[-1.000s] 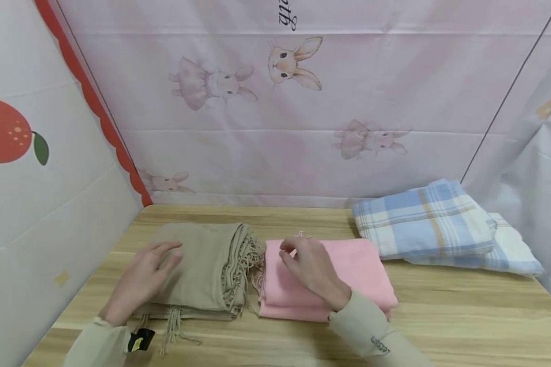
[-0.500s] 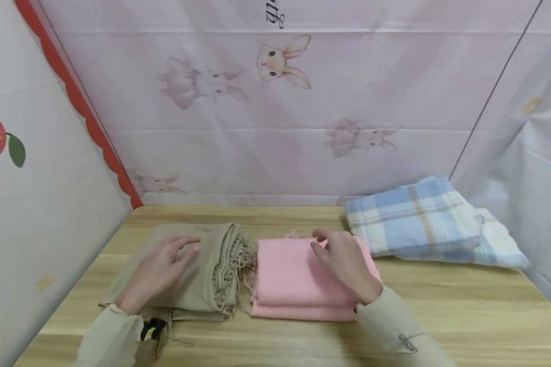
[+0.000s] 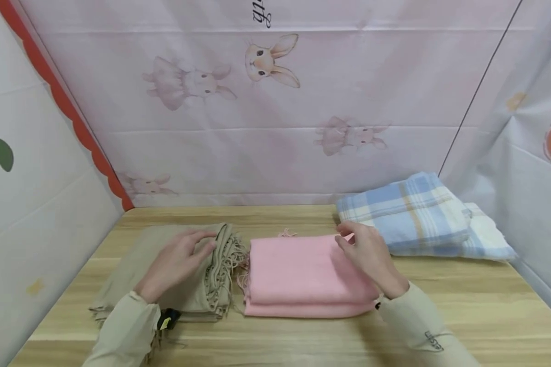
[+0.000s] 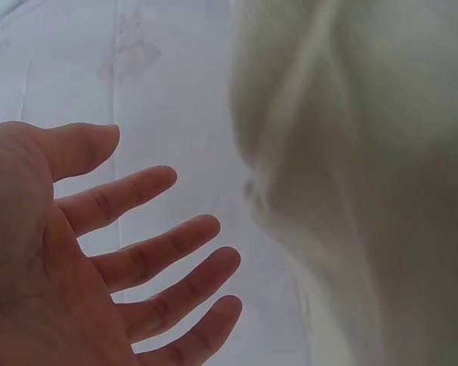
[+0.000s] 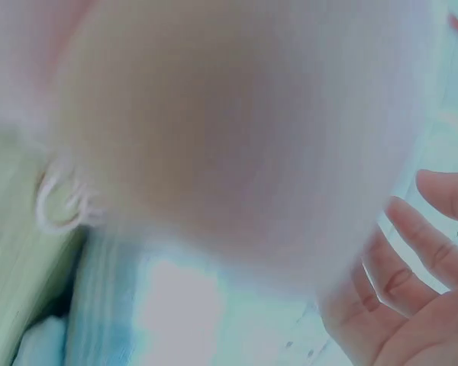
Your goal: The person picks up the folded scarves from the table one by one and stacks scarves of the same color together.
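Centrally, a pink fringed shawl (image 3: pixel 294 270) is being shown beside a khaki shawl (image 3: pixel 140 250), left hand (image 3: pixel 176 262) and right hand (image 3: pixel 372 255) being held over them, empty, fingers parted; light, limp handling is being inferred, the folded edge being favoured for gripping.

Right grip (image 3: pixel 371 256) moved rightward over pink cloth (image 3: pixel 294 272) — left grip (image 3: pixel 176 262) toward beige fringe (image 3: pixel 235 256).

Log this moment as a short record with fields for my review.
left hand: over the khaki cloth, fingers spread
right hand: at the pink cloth's right end
contact with cloths: cannot tell
khaki cloth: folded, fringed, left of pink
pink cloth: folded, middle
blue plaid cloth: folded, back right
surface: wooden table
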A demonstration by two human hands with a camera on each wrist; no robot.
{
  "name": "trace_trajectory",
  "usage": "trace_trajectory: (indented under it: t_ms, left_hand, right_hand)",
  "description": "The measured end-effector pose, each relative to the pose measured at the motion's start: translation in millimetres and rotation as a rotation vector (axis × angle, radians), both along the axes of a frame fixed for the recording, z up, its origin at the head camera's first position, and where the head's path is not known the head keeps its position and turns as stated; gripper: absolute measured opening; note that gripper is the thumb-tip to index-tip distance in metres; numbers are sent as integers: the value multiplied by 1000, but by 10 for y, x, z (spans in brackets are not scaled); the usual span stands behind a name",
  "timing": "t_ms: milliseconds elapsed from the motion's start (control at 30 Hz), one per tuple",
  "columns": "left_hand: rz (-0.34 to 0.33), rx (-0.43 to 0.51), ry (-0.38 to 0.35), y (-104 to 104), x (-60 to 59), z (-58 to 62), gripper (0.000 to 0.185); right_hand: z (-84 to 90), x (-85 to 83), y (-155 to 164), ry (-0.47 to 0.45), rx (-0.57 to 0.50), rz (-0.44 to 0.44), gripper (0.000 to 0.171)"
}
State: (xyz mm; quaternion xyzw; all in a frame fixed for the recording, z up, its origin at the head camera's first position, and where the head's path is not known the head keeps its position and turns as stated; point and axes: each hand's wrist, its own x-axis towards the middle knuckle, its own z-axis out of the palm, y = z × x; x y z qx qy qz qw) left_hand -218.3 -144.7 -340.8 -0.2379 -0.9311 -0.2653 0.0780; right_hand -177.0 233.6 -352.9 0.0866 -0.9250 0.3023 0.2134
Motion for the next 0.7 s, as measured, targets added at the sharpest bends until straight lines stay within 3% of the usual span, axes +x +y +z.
trace_trajectory:
  t_ms: [333,700]
  left_hand:
    - [-56,8,-47,315,-93,27,40]
    - [-120,-10,-75,763,-199,4,37]
  right_hand:
    - [36,42,318,-62,22,-61,23]
    - [55,60,636,-23,69,-126,23]
